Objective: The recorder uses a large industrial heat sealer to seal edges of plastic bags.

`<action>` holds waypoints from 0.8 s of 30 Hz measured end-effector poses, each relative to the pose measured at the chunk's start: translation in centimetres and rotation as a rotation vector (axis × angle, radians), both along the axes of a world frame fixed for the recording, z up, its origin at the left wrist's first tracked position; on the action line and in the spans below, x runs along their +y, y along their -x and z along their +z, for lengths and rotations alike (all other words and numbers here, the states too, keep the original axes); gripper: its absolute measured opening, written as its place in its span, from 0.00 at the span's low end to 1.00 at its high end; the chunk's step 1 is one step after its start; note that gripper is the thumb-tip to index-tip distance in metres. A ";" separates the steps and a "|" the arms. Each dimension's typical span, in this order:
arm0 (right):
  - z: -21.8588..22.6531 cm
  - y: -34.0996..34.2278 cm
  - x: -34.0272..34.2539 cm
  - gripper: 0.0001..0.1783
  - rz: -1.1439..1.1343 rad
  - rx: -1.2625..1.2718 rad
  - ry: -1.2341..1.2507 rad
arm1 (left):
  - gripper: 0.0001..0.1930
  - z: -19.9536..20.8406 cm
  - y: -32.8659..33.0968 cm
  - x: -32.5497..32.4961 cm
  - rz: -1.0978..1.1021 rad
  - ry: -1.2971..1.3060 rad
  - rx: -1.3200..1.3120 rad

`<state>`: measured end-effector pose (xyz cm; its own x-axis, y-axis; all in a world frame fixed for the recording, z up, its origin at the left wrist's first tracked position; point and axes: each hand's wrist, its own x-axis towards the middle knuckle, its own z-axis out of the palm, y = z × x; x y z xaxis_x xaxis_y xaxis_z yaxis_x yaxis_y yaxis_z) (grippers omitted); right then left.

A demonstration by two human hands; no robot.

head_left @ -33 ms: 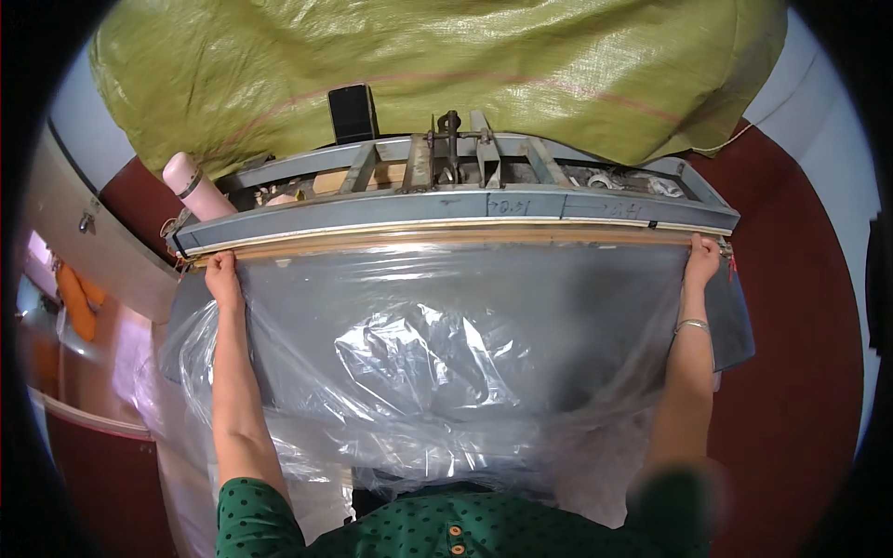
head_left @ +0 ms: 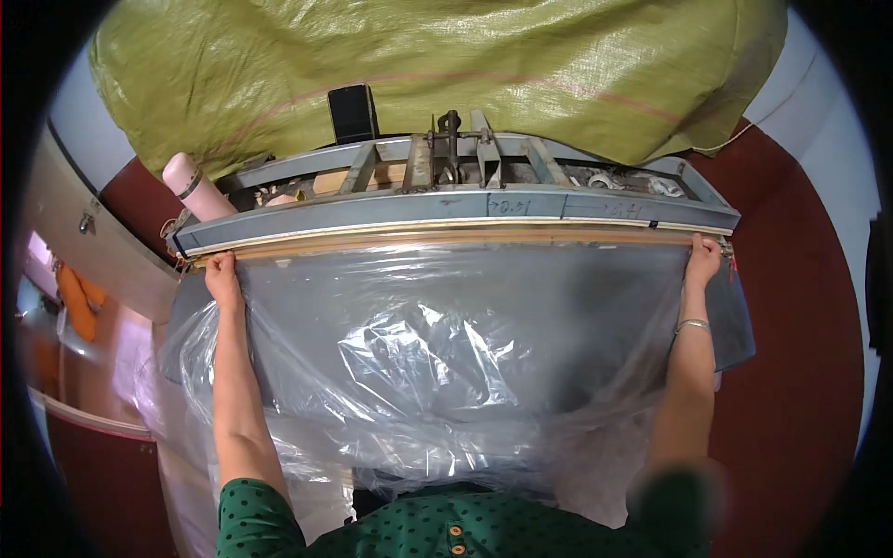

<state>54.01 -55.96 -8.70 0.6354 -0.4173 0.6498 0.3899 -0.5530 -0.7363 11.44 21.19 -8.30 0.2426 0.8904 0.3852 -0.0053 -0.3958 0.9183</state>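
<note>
A wide sheet of clear plastic film lies over a dark grey board and hangs toward me in shiny wrinkles. My left hand is closed in a pinch on the film's far left corner. At the far right corner my right hand, below a bracelet on the wrist, pinches the film too. Both arms reach straight out, holding the far edge along a brown strip. Right behind that strip runs a long grey metal frame with a pale edging. The exact fingertip contact is too small to make out.
On the frame's middle stands an upright metal bracket. A pink bottle leans at its left end, and a black phone is propped behind. Yellow-green woven sheeting covers the back. A whitish door-like panel stands at left.
</note>
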 end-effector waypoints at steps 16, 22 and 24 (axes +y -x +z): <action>8.0 10.6 13.1 0.10 -0.071 -0.202 0.233 | 0.04 3.2 3.5 -3.1 -0.186 0.085 -0.122; 12.3 23.8 33.2 0.08 0.751 -0.359 0.383 | 0.02 9.8 8.7 -10.4 -0.396 -0.098 -0.078; 12.7 28.9 39.2 0.13 0.943 -0.393 0.470 | 0.02 11.0 12.0 -11.1 -0.350 -0.116 -0.092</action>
